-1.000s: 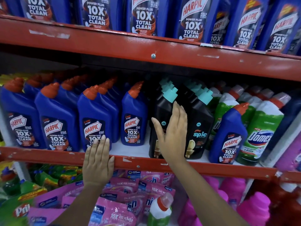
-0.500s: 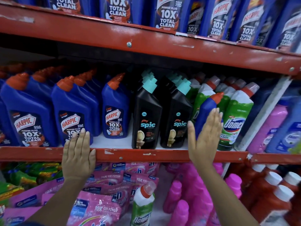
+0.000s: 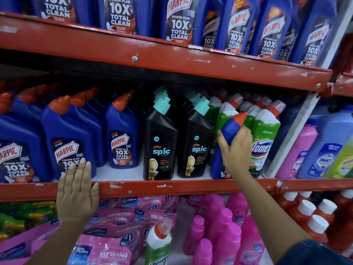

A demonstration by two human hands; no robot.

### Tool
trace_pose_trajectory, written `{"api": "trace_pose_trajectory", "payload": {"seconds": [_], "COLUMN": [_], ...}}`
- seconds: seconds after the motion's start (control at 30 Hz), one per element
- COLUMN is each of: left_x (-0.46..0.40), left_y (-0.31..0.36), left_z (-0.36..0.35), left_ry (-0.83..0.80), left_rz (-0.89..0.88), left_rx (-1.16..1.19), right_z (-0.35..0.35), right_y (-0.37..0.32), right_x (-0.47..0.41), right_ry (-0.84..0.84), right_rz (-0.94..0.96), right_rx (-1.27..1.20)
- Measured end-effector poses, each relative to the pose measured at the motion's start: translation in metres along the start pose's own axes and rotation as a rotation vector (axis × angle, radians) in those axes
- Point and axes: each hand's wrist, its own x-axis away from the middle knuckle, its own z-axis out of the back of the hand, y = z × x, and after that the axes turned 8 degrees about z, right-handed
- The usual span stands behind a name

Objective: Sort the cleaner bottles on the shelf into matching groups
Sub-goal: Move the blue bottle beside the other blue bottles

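On the middle red shelf (image 3: 172, 186) stand several blue Harpic bottles (image 3: 70, 142) at the left, black Spic bottles (image 3: 159, 146) in the centre and green-white Domex bottles (image 3: 265, 138) at the right. A lone blue Harpic bottle (image 3: 231, 127) with an orange cap stands among the Domex ones. My right hand (image 3: 236, 150) is wrapped around its neck and shoulder. My left hand (image 3: 77, 190) lies flat, fingers apart, on the shelf's front edge before the Harpic row.
Large Harpic bottles (image 3: 179, 20) fill the upper shelf. Below lie pink detergent pouches (image 3: 107, 245), pink bottles (image 3: 219, 226), a stray Domex bottle (image 3: 160, 243) and red bottles with white caps (image 3: 309, 213). A grey upright (image 3: 294, 134) separates pink and blue bottles at the right.
My right hand moved from the Spic bottles rightwards and closed around the lone Harpic bottle's neck. The view shifted right. My left hand stayed on the shelf edge.
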Motion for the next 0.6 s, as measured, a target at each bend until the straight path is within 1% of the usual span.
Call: {"api": "trace_pose_trajectory", "payload": {"seconds": [0.13,0.3,0.47,0.6], "left_x": [-0.001,0.000,0.000,0.001], "left_y": [0.000,0.001,0.002,0.001], "left_z": [-0.001,0.000,-0.002,-0.001], "left_ry": [0.001,-0.003,0.007,0.016], "left_rz": [0.004,0.028,0.010,-0.001], "left_rx": [-0.013,-0.029,-0.033,-0.040], "right_z": [0.008,0.027,0.044,0.047], "right_y": [-0.009,-0.036,-0.071,-0.110], "right_x": [0.000,-0.007,0.005,0.025], "right_ry": [0.053,0.130,0.092,0.047], "right_rz": [-0.027,0.041,0.090,0.088], "right_rx": [-0.042,-0.033,-0.065,-0.201]}}
